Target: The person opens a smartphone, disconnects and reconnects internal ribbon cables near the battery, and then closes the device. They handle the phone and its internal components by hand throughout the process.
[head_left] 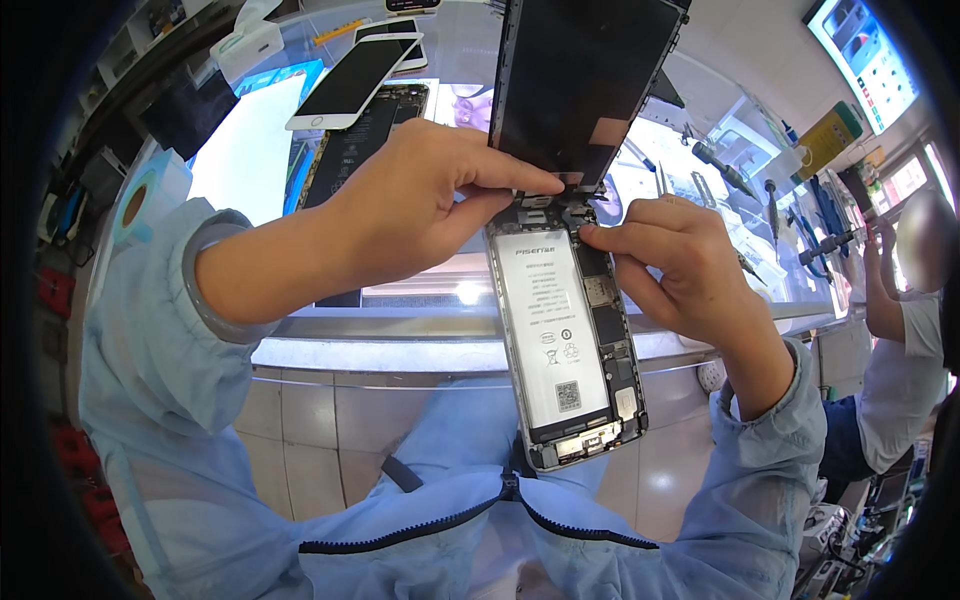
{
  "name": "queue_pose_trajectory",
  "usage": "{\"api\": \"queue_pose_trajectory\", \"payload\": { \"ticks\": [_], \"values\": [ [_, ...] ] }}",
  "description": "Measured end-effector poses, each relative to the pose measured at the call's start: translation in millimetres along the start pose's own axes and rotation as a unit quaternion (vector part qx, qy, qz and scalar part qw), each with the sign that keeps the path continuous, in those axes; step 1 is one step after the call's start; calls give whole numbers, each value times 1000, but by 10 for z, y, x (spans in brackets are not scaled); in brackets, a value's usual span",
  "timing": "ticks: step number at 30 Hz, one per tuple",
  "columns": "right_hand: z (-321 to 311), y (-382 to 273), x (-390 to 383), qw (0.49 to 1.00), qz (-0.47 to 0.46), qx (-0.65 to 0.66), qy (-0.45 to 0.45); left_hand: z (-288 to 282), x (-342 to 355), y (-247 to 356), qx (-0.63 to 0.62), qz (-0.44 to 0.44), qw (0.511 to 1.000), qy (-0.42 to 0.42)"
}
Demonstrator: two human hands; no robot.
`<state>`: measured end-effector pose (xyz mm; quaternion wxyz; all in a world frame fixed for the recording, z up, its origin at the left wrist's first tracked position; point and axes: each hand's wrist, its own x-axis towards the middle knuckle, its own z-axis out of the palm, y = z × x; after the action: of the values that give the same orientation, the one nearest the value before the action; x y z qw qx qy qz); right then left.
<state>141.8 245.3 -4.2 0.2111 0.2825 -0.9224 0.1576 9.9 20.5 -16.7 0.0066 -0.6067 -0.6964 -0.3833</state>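
An opened phone body [565, 340] with a white battery and bare circuit parts is held up close in front of me. Its black screen panel [580, 80] stands tilted up from the top edge, still joined there. My left hand [410, 205] pinches the lower edge of the screen panel, thumb and fingers at the joint. My right hand [680, 265] presses its fingertips on the connector area at the top right of the phone body. Both forearms wear light blue sleeves.
A glass counter [440, 335] lies beyond, with a white phone [355, 80], an opened dark phone [355, 140] and a tape roll [135, 205] at left. Screwdrivers and tools [730, 175] lie at right. Another person [900, 330] sits at far right.
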Motion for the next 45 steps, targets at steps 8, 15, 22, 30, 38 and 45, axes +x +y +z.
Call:
{"api": "queue_pose_trajectory", "payload": {
  "ticks": [8,15,22,30,38,45],
  "values": [
    [25,-43,3,1000,-7,-28,10,-23,-12,23,6,-2,1000,-5],
    [20,-65,-9,999,-12,-51,10,-6,-2,7,-15,11,1000,3],
    [-25,-70,12,997,57,41,-22,0,2,4,-13,17,1000,6],
    [-35,3,-4,994,50,35,94,-11,-1,10,-1,4,1000,-4],
    [68,-2,39,996,7,8,85,-8,1,10,8,11,1000,-4],
    [106,3,29,997,1,15,76,-1,2,-3,5,25,1000,3]
  ]
}}
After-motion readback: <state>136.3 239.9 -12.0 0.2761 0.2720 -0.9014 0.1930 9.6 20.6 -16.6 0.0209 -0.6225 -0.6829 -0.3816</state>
